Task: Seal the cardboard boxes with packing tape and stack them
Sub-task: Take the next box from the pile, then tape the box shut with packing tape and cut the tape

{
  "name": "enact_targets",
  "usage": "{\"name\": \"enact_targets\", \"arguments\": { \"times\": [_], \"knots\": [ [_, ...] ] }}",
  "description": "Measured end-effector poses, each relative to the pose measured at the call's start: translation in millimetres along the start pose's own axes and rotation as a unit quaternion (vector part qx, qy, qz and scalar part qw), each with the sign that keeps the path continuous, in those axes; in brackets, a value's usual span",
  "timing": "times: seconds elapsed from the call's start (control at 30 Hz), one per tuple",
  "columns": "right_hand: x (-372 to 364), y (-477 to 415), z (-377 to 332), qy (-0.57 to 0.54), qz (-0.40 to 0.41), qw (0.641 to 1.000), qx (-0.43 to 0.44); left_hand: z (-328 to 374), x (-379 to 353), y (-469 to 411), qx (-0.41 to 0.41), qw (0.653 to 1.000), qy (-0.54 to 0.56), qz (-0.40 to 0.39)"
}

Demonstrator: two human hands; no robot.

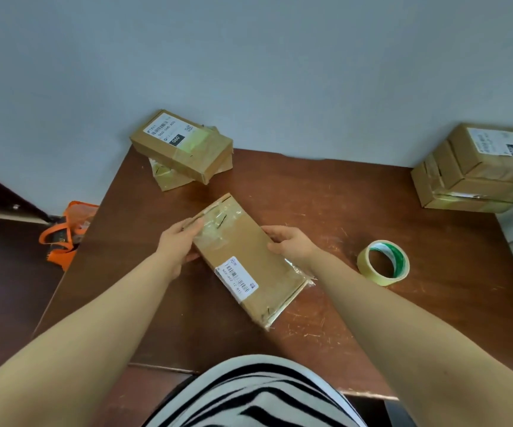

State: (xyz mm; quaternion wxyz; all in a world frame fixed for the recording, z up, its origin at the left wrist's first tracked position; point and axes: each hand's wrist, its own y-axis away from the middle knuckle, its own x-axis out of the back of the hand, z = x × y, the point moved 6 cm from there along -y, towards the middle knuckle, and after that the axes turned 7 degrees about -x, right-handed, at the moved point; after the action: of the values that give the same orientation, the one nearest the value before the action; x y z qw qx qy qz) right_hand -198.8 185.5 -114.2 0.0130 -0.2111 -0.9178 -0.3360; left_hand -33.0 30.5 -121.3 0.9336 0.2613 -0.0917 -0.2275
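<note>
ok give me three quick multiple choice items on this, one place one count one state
1. Where is the tape roll?
A on the table, right of the held box
B on the floor
C on top of a box

2. How many boxes form the far-left stack?
A one
B two
C four

3. What is the held box's state?
A lying untouched
B pinned under the roll
C gripped by the left hand and right hand

Answers: 1 A, it lies on the wood beside the right forearm. 2 B, one box sits skewed on another. 3 C, fingers curl round its sides.
</note>
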Motion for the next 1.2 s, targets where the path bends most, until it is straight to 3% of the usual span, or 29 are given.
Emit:
{"name": "enact_targets", "arguments": {
  "times": [0.1,0.23,0.33,0.4,0.5,0.57,0.63,0.7,0.77,0.83,0.93,1.2],
  "knots": [
    [0,-9,-9,0.180,0.078,0.980,0.020,-7,10,1,0.033,0.999,0.040,0.008],
    [-9,-7,-18,0.422,0.213,0.880,0.041,-30,26,3,0.091,0.989,0.111,0.032],
    [-35,-7,-15,0.449,0.147,0.878,0.080,-47,37,6,0.116,0.981,0.145,0.055],
    [-55,-7,-11,0.483,0.078,0.868,0.090,-56,44,10,0.125,0.984,0.107,0.066],
    [-68,-12,-6,0.576,0.027,0.811,0.095,-54,49,17,0.108,0.980,-0.167,0.005],
    [-63,-13,-6,0.598,0.033,0.796,0.092,-47,49,18,0.072,0.945,-0.315,-0.046],
    [-57,-12,-8,0.591,0.034,0.802,0.081,-29,52,13,-0.016,0.911,-0.413,-0.009],
    [-56,-9,-8,0.560,0.030,0.825,0.075,-9,51,9,-0.133,0.891,-0.432,0.043],
    [-62,-6,-7,0.523,0.025,0.847,0.093,-3,40,3,-0.204,0.881,-0.426,-0.002],
    [-74,-7,-3,0.498,0.002,0.857,0.129,-6,28,-8,-0.197,0.875,-0.436,-0.072],
    [-96,-7,3,0.511,-0.042,0.843,0.163,-14,26,-25,-0.158,0.890,-0.415,-0.106],
    [-108,-16,16,0.602,-0.033,0.778,0.180,-18,25,-37,-0.165,0.920,-0.352,-0.034]
  ]
}}
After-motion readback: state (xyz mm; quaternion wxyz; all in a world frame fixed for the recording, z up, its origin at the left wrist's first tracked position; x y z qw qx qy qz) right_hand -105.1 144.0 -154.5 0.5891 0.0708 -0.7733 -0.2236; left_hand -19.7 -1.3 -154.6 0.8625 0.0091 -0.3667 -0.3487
